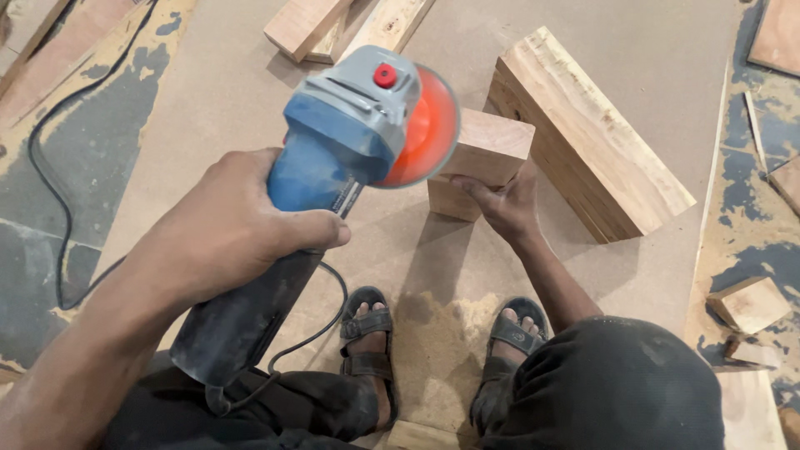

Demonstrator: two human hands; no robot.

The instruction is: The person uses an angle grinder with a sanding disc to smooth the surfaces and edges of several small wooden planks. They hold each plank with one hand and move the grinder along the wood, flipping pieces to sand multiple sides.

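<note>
Left hand [225, 229] clamped on angle grinder [333, 158], right hand [504, 204] gripping small wood block [483, 158]; could cut fingers [471, 187] so near orange disc [425, 129].

No packages, signs or screens appear in the view. The only label-like mark is a narrow strip of small pale print on the blue body of the angle grinder [329, 167], running lengthwise just ahead of the gripping fingers; it is too small and blurred to make out.
</note>
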